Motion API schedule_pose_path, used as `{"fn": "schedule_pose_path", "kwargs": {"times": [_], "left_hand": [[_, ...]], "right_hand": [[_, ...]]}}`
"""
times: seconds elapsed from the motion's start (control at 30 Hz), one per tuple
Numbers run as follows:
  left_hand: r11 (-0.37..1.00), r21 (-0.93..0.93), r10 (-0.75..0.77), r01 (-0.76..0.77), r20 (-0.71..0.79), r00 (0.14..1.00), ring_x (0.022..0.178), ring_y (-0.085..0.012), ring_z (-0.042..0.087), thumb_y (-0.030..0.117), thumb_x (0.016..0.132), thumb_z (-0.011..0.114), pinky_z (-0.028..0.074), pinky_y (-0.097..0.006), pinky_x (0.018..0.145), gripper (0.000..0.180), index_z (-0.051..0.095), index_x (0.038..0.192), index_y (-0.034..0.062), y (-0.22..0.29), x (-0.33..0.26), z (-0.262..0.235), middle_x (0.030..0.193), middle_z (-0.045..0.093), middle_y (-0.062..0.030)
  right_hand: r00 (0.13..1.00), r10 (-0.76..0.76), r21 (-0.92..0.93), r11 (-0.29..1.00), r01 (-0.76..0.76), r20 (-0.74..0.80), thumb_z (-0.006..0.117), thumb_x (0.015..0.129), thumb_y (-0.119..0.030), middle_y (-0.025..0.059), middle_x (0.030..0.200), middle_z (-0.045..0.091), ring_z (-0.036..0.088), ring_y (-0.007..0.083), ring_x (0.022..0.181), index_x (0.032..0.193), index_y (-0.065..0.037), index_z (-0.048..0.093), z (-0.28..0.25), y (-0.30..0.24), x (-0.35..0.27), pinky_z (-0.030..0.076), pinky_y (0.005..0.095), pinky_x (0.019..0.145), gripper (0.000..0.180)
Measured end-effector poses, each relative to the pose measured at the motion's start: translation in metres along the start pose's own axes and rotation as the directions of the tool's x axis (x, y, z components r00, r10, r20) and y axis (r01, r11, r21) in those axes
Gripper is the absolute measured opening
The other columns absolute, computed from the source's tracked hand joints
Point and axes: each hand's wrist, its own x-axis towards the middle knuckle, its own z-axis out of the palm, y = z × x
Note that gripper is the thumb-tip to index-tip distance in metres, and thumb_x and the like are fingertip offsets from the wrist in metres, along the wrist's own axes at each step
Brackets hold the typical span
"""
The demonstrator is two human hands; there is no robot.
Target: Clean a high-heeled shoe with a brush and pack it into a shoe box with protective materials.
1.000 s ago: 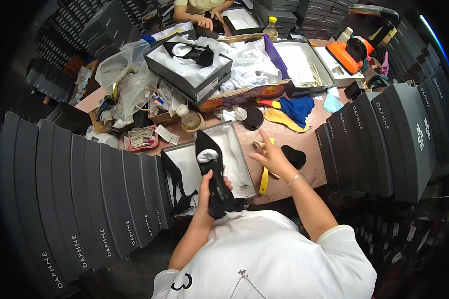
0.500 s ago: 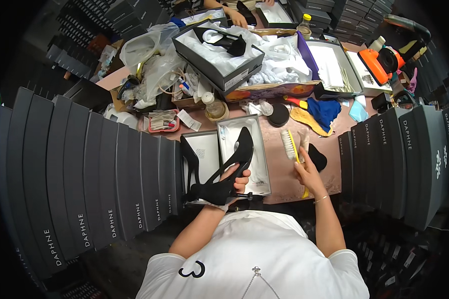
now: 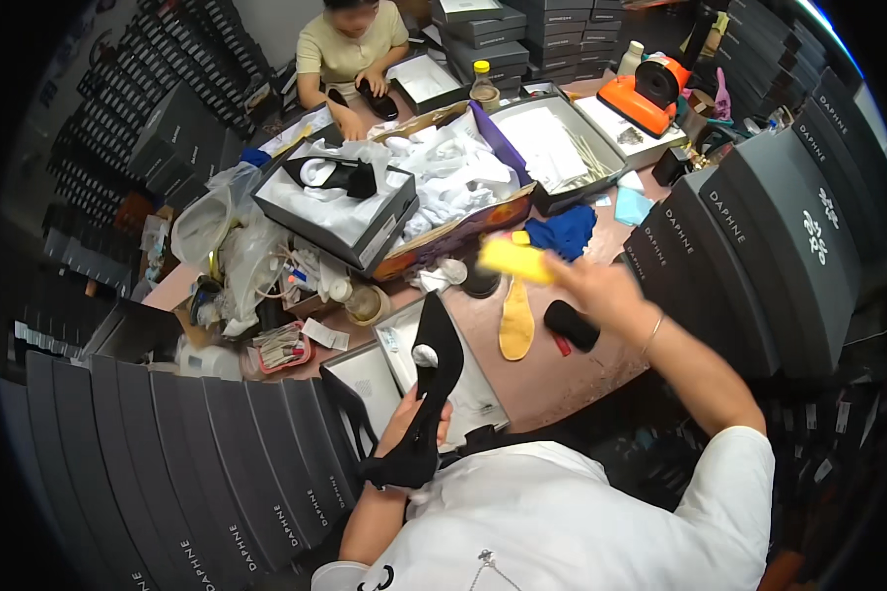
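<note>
Fingers of our left hand (image 3: 416,422) wrap a black pointed high-heeled shoe (image 3: 426,399) over the open white shoebox (image 3: 468,379); our right hand (image 3: 593,286), raised above the table, grips a blurred yellow brush (image 3: 515,260).

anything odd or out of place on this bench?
No damage or spill shows. A tan insole lies loose on the table, outside any box, beside a black block. The yellow brush in the right hand is motion-blurred. The left hand holds a black high-heeled shoe over an open shoe box.
</note>
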Motion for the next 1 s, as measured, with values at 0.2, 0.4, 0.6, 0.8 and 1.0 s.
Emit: {"fn": "schedule_pose_path", "kwargs": {"times": [0.2,0.4,0.6,0.8,1.0], "left_hand": [[0.920,0.380,0.097,-0.098,0.023,0.995,0.073,-0.0104,0.061,0.011,0.085,0.068,0.052,-0.025,0.065,0.044,0.049,0.124,0.0017,0.006,0.009,-0.022,0.093,0.060,-0.0035],[0.801,0.557,0.294,-0.222,-0.042,0.955,0.087,-0.0124,0.060,0.004,0.082,0.066,0.052,-0.027,0.076,0.045,0.049,0.123,-0.0011,-0.004,0.015,-0.016,0.103,0.060,-0.0062],[0.975,0.182,0.156,-0.128,-0.150,0.976,0.075,-0.0233,0.066,-0.006,0.081,0.055,0.059,-0.035,0.066,0.056,0.039,0.134,0.0056,-0.007,0.008,-0.006,0.103,0.061,-0.0147],[0.928,0.300,0.279,-0.220,-0.171,0.945,0.104,-0.0169,0.056,-0.004,0.069,0.076,0.045,-0.029,0.094,0.076,0.039,0.136,0.0060,-0.008,0.015,-0.009,0.114,0.058,-0.0071],[0.793,0.559,0.371,-0.242,-0.129,0.920,0.110,-0.0158,0.052,-0.007,0.073,0.072,0.043,-0.029,0.096,0.087,0.026,0.146,0.0056,-0.006,0.010,-0.012,0.123,0.051,-0.0065]], "right_hand": [[0.999,0.035,0.111,0.993,-0.036,0.017,0.054,0.087,-0.013,0.0069,0.074,0.056,0.062,0.0244,0.063,0.139,-0.019,0.044,-0.005,-0.020,-0.001,0.052,0.0378,0.056,0.053],[0.956,-0.274,0.093,0.954,0.284,-0.102,0.052,0.089,-0.015,0.0065,0.072,0.055,0.063,0.0199,0.064,0.140,-0.016,0.042,0.007,-0.050,0.009,0.051,0.0338,0.050,0.052],[0.974,-0.217,0.196,0.960,0.200,0.071,0.057,0.089,-0.021,0.0079,0.079,0.060,0.064,0.0240,0.062,0.136,-0.019,0.048,-0.009,-0.076,0.032,0.052,0.0380,0.054,0.048],[0.910,-0.409,0.283,0.866,0.412,-0.075,0.053,0.087,-0.012,0.0081,0.076,0.057,0.064,0.0243,0.061,0.138,-0.020,0.045,0.008,-0.099,0.029,0.052,0.0379,0.050,0.052],[0.952,-0.300,0.224,0.925,0.307,-0.065,0.055,0.088,-0.017,0.0067,0.078,0.057,0.061,0.0235,0.062,0.140,-0.019,0.043,0.007,-0.084,0.040,0.050,0.0348,0.051,0.053]]}}
